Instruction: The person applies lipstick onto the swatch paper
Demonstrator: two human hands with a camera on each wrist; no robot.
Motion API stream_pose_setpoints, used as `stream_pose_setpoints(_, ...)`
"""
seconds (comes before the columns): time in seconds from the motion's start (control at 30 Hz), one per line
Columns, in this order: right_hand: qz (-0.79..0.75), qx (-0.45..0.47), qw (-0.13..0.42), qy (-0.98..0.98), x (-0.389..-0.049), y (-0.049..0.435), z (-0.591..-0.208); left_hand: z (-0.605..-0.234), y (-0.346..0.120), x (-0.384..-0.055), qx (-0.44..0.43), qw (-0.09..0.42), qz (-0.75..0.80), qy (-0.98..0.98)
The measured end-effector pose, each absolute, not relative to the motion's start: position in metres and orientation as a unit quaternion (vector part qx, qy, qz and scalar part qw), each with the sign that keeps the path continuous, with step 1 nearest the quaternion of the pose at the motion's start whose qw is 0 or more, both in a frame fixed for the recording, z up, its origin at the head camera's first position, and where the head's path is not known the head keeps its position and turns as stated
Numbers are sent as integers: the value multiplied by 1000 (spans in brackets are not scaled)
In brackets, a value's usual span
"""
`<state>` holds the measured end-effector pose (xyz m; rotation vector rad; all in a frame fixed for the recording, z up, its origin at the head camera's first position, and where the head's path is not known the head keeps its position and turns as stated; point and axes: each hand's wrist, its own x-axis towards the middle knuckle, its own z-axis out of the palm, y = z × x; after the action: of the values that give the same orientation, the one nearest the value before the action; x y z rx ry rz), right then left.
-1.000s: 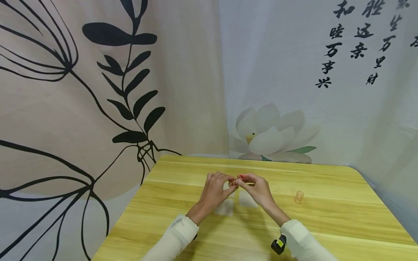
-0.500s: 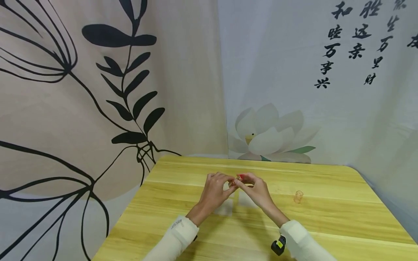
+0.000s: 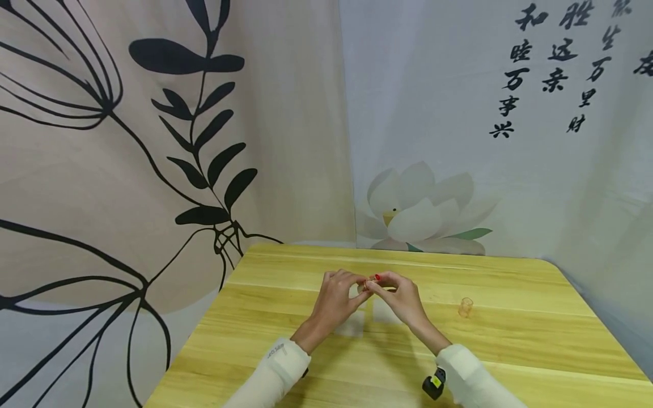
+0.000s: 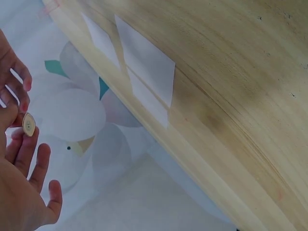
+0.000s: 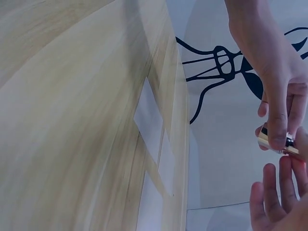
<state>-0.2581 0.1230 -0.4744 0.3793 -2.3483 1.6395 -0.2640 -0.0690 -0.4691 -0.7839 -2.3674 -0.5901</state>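
Observation:
Above the middle of the table, my left hand (image 3: 336,292) and right hand (image 3: 400,294) meet at the fingertips around a small shiny gold tube (image 5: 263,136). Thumb and fingers of the left hand pinch the tube, its round flat end (image 4: 29,124) facing the left wrist camera. The right thumb and index finger pinch the tube's other end, mostly covered by fingers. The other right fingers (image 5: 272,192) stretch out loosely. A red spot (image 3: 377,277) shows at the right index fingertip; whether it is a nail or part of the object, I cannot tell.
White paper squares (image 3: 386,313) lie on the wooden table (image 3: 245,345) beneath the hands. A small see-through orange cylinder (image 3: 465,307) stands to their right. A printed curtain (image 3: 296,141) hangs behind the table's far edge. A black device (image 3: 433,383) sits at the right wrist.
The right fingertips shift slightly at the tube, and the red spot at the index finger shows differently. Both hands otherwise stay in place.

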Motion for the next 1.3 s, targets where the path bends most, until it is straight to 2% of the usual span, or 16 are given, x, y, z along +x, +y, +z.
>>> stream_pose_setpoints(0.27,566,109,123,-808,-257,119,-474,-471,-70,-265,-296,299,-216,-881)
stream_pose_setpoints(0.73,570,100,111,-808,-263,118,-477,-470,-76,-267,-299,265,-242,-884)
stream_pose_setpoints(1.3,501,154,68,-849,-285,133,-496,-467,-102,-289,-266,239,-229,-905)
